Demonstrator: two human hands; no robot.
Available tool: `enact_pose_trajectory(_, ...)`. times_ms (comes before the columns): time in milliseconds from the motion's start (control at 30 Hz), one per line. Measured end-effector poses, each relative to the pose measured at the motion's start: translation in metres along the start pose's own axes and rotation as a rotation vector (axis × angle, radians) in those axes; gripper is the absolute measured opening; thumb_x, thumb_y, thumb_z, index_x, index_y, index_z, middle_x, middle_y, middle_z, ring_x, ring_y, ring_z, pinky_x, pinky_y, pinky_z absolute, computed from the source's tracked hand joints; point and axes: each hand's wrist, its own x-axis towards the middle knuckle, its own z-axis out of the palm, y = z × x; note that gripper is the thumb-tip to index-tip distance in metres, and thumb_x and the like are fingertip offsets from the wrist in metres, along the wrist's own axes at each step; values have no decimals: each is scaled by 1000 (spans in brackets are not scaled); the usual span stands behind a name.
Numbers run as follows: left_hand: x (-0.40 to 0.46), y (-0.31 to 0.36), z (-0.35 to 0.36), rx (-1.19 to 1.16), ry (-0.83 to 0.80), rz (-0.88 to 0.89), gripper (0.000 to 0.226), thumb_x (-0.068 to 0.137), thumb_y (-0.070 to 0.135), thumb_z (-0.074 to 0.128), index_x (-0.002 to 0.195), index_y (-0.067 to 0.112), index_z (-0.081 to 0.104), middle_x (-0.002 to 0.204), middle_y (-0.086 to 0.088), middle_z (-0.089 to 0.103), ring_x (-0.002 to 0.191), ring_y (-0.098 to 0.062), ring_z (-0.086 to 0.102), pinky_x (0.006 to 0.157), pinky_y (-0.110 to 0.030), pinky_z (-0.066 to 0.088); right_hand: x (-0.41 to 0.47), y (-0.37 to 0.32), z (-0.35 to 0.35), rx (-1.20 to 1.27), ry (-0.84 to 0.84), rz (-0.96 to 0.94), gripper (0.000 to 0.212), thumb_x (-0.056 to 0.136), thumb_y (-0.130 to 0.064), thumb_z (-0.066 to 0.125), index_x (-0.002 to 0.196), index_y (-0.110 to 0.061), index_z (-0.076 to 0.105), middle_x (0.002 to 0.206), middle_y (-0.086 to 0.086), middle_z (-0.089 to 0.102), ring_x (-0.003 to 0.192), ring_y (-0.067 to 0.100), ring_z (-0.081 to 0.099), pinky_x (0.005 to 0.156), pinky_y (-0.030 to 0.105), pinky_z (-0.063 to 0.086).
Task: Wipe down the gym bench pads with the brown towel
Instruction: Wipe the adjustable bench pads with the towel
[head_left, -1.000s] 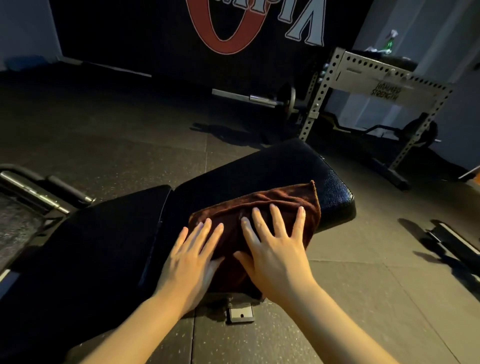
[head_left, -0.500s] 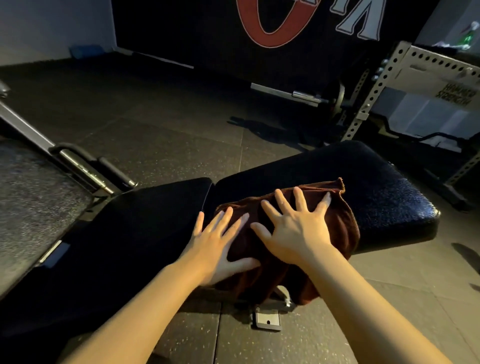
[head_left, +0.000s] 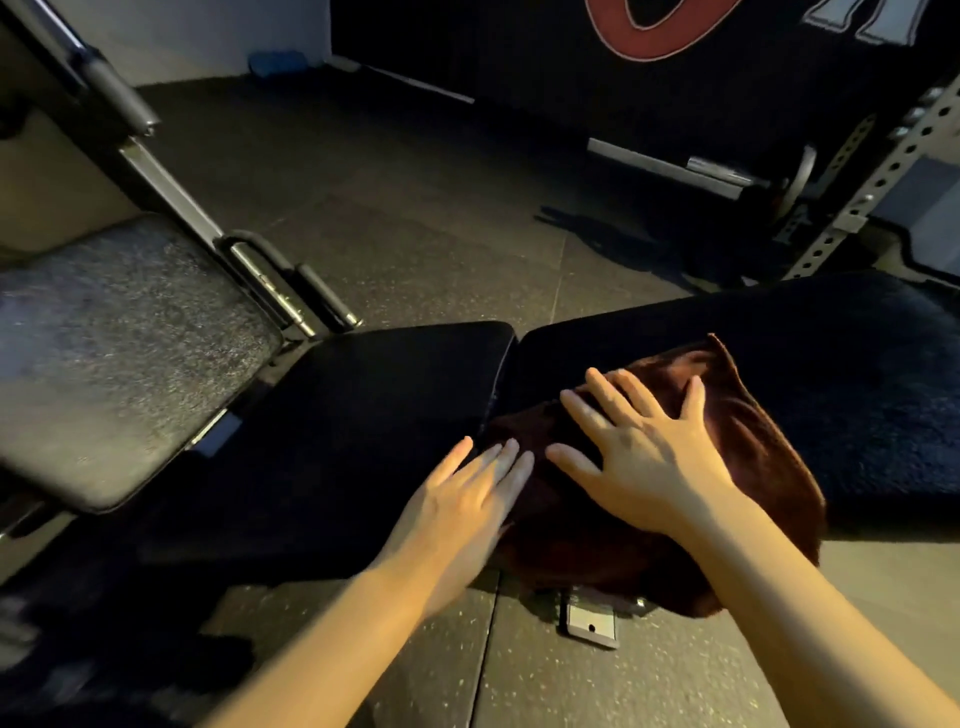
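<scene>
Both hands lie flat with fingers straight: the right hand (head_left: 647, 462) presses the crumpled brown cloth towel (head_left: 748, 452) onto the black padded bench pad (head_left: 841, 374); the left hand (head_left: 462, 504) touches its edge.

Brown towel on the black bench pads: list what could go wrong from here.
1. The brown cloth towel hangs over the near edge of the right-hand black padded bench pad; a sideways stroke might drag it off onto the floor.
2. The left hand lies flat at the towel's edge, near the gap between the pads; cloth or fingertips could catch there.
3. The right hand presses one bunched patch, so parts of the pad may stay unwiped.
</scene>
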Motion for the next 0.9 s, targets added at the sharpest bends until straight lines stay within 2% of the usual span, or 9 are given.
enact_pose_trajectory(200,-78,-29,-17,76,281,-129,48,75,-1,66,122,6,68,120,-9,71,107,-17,70,106,-46,35,-6,-63,11,92,-6,-173,91,75,-77,-18,156,-37,-4,165,-4,-6,152,18,-9,116,62,-10)
enact_pose_trajectory(333,-116,-62,-19,131,121,-426,80,46,-1,93,122,10,70,121,-7,70,103,-19,71,108,-46,31,21,-123,27,187,31,-300,94,73,-72,-17,157,-33,4,166,1,5,152,19,2,119,56,-2)
enact_pose_trajectory(433,-138,-75,-14,86,10,-578,83,44,10,99,122,13,70,124,-9,69,101,-23,72,102,-49,46,37,-155,35,306,20,-383,78,90,-68,1,156,-29,15,164,1,18,151,18,10,120,53,-4)
enact_pose_trajectory(533,-130,-55,-5,-13,16,-533,60,75,29,81,131,18,62,133,-7,63,116,-24,65,106,-48,39,38,-147,27,478,148,-404,52,103,-45,32,149,-22,39,155,4,38,145,21,31,120,48,23)
enact_pose_trajectory(600,-106,-34,4,-15,-54,-391,57,93,43,52,145,22,47,150,-8,45,135,-28,48,120,-42,14,24,-127,12,408,406,-440,44,97,-35,39,134,-17,57,139,7,55,129,26,52,103,42,48)
enact_pose_trajectory(633,-91,-25,9,24,-129,-368,60,98,46,43,153,25,33,159,-6,30,145,-29,33,123,-45,2,17,-113,6,365,503,-428,42,95,-32,41,127,-16,62,131,7,61,119,25,59,95,40,51)
enact_pose_trajectory(733,-57,-10,13,34,-83,-420,56,104,44,29,157,28,21,164,-10,15,151,-32,11,121,-50,9,-4,-69,2,263,604,-342,41,95,-31,38,115,-13,69,110,6,71,96,25,69,86,41,55)
enact_pose_trajectory(833,-24,-12,14,-34,-224,-457,60,107,41,20,152,36,-19,164,-1,-21,151,-29,-16,123,-50,-4,-14,-36,19,146,586,-225,36,94,-32,47,111,-11,71,108,9,71,98,29,69,89,46,54)
enact_pose_trajectory(900,2,-13,9,-77,-248,-483,58,107,40,17,151,40,-21,164,3,-22,151,-25,-17,122,-49,-4,-14,-28,34,75,625,-203,33,94,-30,51,107,-8,72,107,12,71,100,31,69,89,46,54)
